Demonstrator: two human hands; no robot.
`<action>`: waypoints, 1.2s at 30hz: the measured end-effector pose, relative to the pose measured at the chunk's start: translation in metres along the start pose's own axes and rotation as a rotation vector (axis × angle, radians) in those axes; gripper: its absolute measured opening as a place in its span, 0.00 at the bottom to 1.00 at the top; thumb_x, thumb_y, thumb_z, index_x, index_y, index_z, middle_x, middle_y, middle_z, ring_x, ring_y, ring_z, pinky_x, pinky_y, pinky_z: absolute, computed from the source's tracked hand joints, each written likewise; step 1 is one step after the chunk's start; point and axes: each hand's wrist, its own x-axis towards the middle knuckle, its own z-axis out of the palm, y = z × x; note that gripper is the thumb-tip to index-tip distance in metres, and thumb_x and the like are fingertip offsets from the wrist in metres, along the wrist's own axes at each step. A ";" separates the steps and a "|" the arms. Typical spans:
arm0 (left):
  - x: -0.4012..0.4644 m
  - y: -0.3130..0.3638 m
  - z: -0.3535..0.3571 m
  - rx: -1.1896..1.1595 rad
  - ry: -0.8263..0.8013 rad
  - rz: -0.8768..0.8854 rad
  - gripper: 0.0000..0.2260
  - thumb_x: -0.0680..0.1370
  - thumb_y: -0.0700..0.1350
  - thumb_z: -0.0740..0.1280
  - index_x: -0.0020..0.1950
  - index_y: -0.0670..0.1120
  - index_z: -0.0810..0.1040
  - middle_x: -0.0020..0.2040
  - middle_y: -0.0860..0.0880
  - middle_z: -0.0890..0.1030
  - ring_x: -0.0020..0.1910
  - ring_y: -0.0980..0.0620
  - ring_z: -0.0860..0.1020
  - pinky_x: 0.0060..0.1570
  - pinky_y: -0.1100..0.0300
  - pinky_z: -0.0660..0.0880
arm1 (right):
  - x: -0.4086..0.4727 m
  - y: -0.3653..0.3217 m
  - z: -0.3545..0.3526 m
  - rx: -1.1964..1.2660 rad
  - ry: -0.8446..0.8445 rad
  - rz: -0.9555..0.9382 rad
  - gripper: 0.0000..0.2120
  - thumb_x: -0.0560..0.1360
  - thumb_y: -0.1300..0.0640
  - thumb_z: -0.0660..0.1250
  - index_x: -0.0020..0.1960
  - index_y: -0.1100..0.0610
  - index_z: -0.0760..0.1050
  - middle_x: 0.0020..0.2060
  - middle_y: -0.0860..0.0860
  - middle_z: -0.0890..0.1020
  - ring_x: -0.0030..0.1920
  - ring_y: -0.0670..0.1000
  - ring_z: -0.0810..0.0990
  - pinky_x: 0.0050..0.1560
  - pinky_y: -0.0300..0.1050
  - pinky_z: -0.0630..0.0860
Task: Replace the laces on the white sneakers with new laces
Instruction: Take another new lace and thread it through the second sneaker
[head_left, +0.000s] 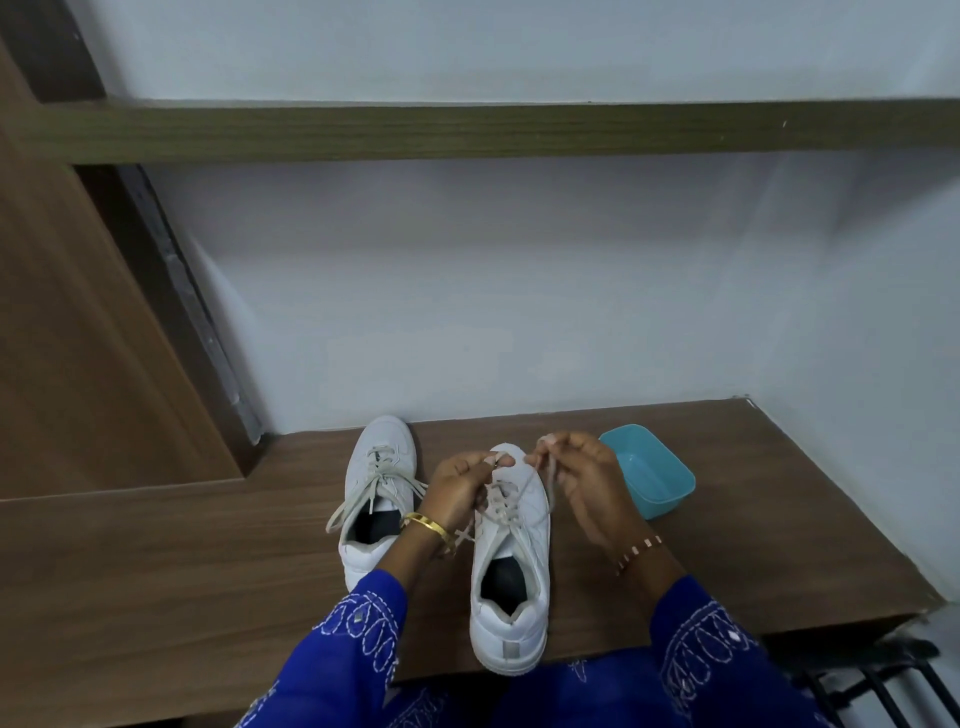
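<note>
Two white sneakers stand on a brown wooden table (727, 519), toes toward the wall. The left sneaker (376, 499) is laced with a greyish lace (379, 486) whose loose ends spill over its sides. The right sneaker (511, 571) sits at the table's front edge, its heel slightly over it. My left hand (460, 491) pinches one strand of the right sneaker's lace (506, 506) above the toe. My right hand (576, 475) pinches the other strand, lifted just right of it. Both hands hover over the shoe's front eyelets.
A light blue plastic tub (649, 470) stands right of the right sneaker, near the wall. A wooden shelf (467, 130) runs across the wall above. A wooden panel (78, 338) rises on the left. Dark metal bars (872, 686) show below the table's right corner.
</note>
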 end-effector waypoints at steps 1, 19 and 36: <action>-0.002 -0.001 -0.001 0.023 -0.005 0.003 0.12 0.80 0.35 0.57 0.44 0.42 0.79 0.18 0.56 0.67 0.17 0.61 0.62 0.21 0.70 0.59 | 0.001 0.002 -0.003 0.098 0.012 0.032 0.11 0.78 0.66 0.57 0.38 0.63 0.73 0.27 0.52 0.77 0.29 0.47 0.77 0.38 0.41 0.79; -0.005 -0.033 -0.026 0.808 -0.111 0.207 0.13 0.76 0.40 0.58 0.41 0.33 0.77 0.43 0.35 0.79 0.46 0.39 0.76 0.40 0.61 0.60 | 0.015 0.072 -0.046 -1.092 -0.063 -0.053 0.13 0.79 0.57 0.60 0.37 0.61 0.72 0.31 0.54 0.76 0.34 0.50 0.74 0.33 0.32 0.64; -0.027 -0.076 -0.010 1.005 0.018 0.415 0.19 0.72 0.52 0.53 0.41 0.43 0.80 0.39 0.44 0.81 0.40 0.44 0.79 0.41 0.56 0.74 | 0.004 0.089 -0.035 -1.414 -0.165 -0.155 0.12 0.77 0.57 0.58 0.50 0.63 0.77 0.47 0.58 0.81 0.47 0.55 0.77 0.50 0.49 0.73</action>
